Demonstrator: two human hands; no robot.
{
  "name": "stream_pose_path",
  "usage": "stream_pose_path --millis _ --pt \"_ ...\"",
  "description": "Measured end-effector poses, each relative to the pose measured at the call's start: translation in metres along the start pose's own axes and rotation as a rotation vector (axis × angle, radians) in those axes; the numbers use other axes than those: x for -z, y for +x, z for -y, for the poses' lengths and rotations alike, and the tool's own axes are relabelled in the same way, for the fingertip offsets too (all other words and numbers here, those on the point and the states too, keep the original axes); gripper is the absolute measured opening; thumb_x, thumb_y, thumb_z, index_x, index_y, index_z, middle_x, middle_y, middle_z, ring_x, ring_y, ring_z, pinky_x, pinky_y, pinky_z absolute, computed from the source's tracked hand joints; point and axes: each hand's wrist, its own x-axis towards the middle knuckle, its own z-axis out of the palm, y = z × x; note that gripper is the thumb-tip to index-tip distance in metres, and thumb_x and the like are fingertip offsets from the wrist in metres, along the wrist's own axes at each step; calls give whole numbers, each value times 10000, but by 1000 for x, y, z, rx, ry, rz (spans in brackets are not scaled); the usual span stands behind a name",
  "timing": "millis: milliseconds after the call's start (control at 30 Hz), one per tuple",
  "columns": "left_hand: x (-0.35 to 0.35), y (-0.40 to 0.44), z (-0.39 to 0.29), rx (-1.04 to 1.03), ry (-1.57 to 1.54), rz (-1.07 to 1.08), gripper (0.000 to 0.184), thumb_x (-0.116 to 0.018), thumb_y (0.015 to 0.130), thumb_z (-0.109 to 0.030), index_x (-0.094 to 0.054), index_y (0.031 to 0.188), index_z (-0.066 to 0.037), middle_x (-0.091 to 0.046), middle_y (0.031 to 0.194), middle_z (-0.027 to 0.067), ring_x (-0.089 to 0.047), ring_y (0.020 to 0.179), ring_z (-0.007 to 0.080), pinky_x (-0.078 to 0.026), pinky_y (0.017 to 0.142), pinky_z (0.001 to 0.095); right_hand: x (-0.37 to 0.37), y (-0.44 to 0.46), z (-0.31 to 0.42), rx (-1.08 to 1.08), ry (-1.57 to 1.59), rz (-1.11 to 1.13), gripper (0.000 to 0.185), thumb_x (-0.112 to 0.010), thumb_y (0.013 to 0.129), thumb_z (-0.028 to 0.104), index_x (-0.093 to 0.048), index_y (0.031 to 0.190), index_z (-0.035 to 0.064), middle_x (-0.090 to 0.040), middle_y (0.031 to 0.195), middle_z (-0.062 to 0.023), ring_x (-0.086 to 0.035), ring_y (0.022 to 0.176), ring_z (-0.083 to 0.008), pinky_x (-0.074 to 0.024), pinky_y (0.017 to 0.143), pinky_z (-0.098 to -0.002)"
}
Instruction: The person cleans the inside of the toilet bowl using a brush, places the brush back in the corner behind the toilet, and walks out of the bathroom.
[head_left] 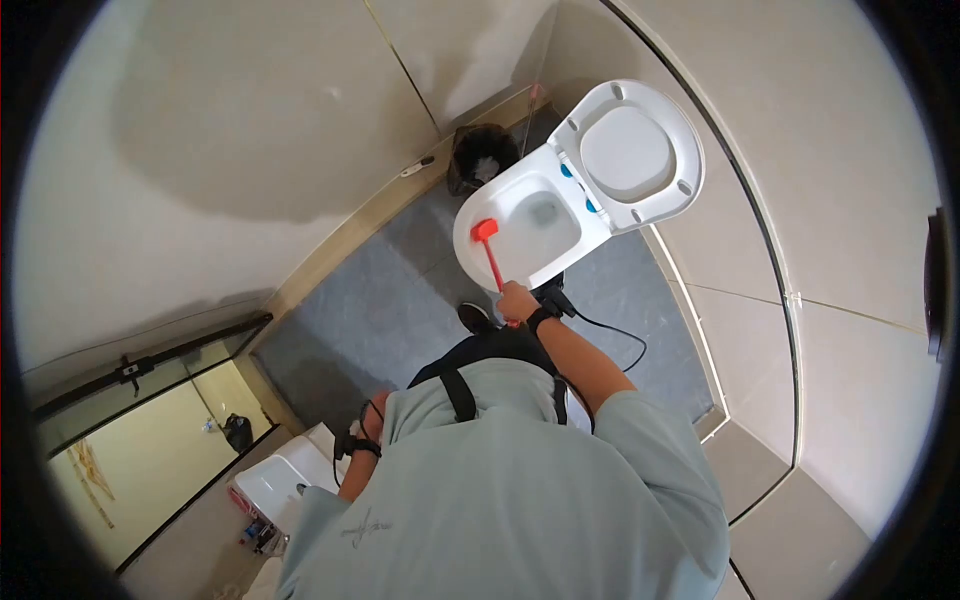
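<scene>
At six o'clock, a soft pale-green shirt (520, 480) is spreading in loose folds. At seven to eight, the left hand (372, 418) is sitting beside it, above a black wrist strap. Just right of centre, the right hand (516, 301) is closing its fingers around the slim red handle of a brush (492, 262). Towards twelve, the brush's blocky head is sitting over the front rim of a glossy white, rounded toilet (530, 225); its smooth oval lid and seat (632, 155) are standing raised at one to two. A bin (483, 160) with a crinkled dark liner is standing at twelve.

Grey flooring (350, 300) is running beneath, and a thin black cable (630, 333) is curving at four. At seven to eight, a white basin (280, 485) is showing; beige wall panels (250, 110) are enclosing the room.

The shirt is partly covering the left arm; whether the left fingers are open or closed, I cannot tell. Water detail is blurring, and black lens edges are cutting off the corners.
</scene>
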Motion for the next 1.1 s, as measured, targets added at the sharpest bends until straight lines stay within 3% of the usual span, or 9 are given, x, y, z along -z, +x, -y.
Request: stream_pose_path --millis 133,433,633,733,800,900,967,1033,1100 --pt "-19 -2 -5 -127 240 -6 247 -443 793 -189 -540 921 0 -567 845 91 -524 780 169 -408 700 274 26 41 -14 18 -166 -79 174 -501 636 105 -496 704 -54 -550 638 -234 -568 623 -356 -473 552 -400" --pt "-47 20 0 231 3 -175 264 -474 802 -248 -532 944 -33 -556 794 54 -517 729 152 -412 666 281 109 59 -84 -367 132 -62 182 -416 733 133 -507 811 -4 -555 788 -223 -551 712 -370 -453 572 -403" --pt "-98 21 -13 262 -25 -213 295 -428 828 -308 -523 950 -58 -547 700 42 -510 645 134 -408 581 269 103 94 -134 -378 141 -193 156 -431 732 101 -511 830 11 -565 720 -170 -559 755 -314 -459 629 -383" --pt "-123 15 -36 290 46 -239 258 -416 823 -244 -517 945 -41 -546 701 56 -518 638 139 -420 579 269 84 117 -164 -178 213 58 124 -390 749 91 -506 763 51 -533 604 -120 -561 618 -275 -453 520 -389" --pt "-134 17 -41 334 3 -250 261 -401 847 -253 -504 977 -51 -544 705 55 -525 665 150 -425 597 285 95 108 -151 -242 1391 392 114 -384 758 90 -480 699 73 -468 505 -62 -531 508 -207 -425 421 -391" --pt "-140 27 -16 315 -55 -217 242 -393 847 -228 -506 977 -57 -543 703 60 -528 654 158 -429 593 290 105 87 -109 -423 1596 409 101 -392 797 190 -429 704 174 -404 501 6 -412 407 -129 -267 332 -216" --pt "-147 32 -9 289 -112 -209 225 -392 843 -206 -514 968 -64 -547 704 62 -530 644 159 -431 588 292 113 69 -78 12 840 374 101 -397 794 181 -431 702 157 -401 494 8 -409 400 -118 -281 318 -239" --pt "-158 31 -30 288 -65 -258 231 -409 823 -200 -531 948 -48 -560 687 60 -523 644 132 -422 593 257 46 102 -127 450 139 234 164 -515 662 103 -525 797 11 -520 570 -146 -540 552 -278 -434 488 -405" --pt "-160 33 -21 249 -85 -236 239 -404 826 -208 -534 944 -46 -562 700 63 -522 654 134 -417 617 260 53 63 -90 426 -182 466 237 -515 644 71 -532 857 -32 -550 670 -200 -548 669 -348 -447 602 -411"
